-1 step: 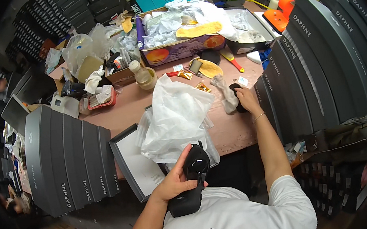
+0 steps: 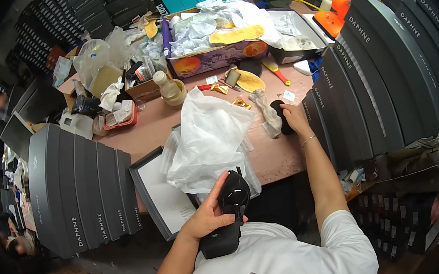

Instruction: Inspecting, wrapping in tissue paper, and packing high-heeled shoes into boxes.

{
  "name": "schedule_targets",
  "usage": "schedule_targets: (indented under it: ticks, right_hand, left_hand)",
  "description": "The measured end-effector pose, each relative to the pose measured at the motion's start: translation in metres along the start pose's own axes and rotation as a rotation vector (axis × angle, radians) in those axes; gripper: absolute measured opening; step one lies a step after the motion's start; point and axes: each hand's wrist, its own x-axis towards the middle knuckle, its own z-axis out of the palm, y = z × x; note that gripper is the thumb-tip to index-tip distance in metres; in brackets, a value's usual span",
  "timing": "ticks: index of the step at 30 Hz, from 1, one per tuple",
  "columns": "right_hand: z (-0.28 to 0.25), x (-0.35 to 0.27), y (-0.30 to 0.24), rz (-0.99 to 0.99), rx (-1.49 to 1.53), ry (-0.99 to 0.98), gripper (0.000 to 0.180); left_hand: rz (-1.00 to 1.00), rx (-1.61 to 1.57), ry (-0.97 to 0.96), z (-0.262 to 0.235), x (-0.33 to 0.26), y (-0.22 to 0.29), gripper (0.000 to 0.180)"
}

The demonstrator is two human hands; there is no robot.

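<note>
The head view shows one glossy black shoe at six o'clock of the scene, toe up, against the front of the white shirt. One left hand holds it from its left: the thumb lies across the shoe, and the index finger stretches up along its left side. The other left fingers are mostly hidden, so I cannot tell whether they are spread. The left forearm slants in from seven o'clock, elbow bent.

At three o'clock is one right hand, its arm nearly straight, reaching up from five o'clock. Its fingers bend over the right edge of one black oval pad; I cannot tell whether they pinch it. One pale cloth lies just left of the pad.

One heap of white tissue fills the centre, beside one open grey box at eight o'clock. Two gold-wrapped pieces lie on the pink table, one at twelve, one at one. Two yellow insoles show: one on the table at one o'clock, one atop a purple carton at twelve. One bottle stands between ten and eleven.
</note>
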Motion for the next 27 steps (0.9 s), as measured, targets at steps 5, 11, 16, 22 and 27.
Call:
schedule_targets:
  ticks: [5, 11, 16, 22, 27]
  right_hand:
    - [0.021, -0.029, -0.073, 0.070, -0.748, 0.001, 0.062]
    - [-0.010, 0.015, 0.008, 0.212, 0.606, 0.537, 0.047]
    - [-0.030, -0.041, -0.116, -0.208, 0.198, 0.316, 0.041]
    - [0.004, -0.168, -0.270, -1.079, 0.048, -0.130, 0.047]
    - [0.031, -0.171, -0.245, -1.257, -0.188, -0.245, 0.039]
  left_hand:
    - [0.018, 0.009, 0.024, 0.015, -0.007, 0.002, 0.104]
    - [0.170, 0.223, 0.141, 0.012, -0.024, 0.009, 0.105]
    - [0.194, 0.346, 0.184, 0.000, -0.033, 0.006, 0.107]
    - [0.236, 0.422, 0.242, -0.011, -0.030, -0.009, 0.103]
    - [0.169, 0.401, 0.276, -0.012, -0.028, -0.023, 0.101]
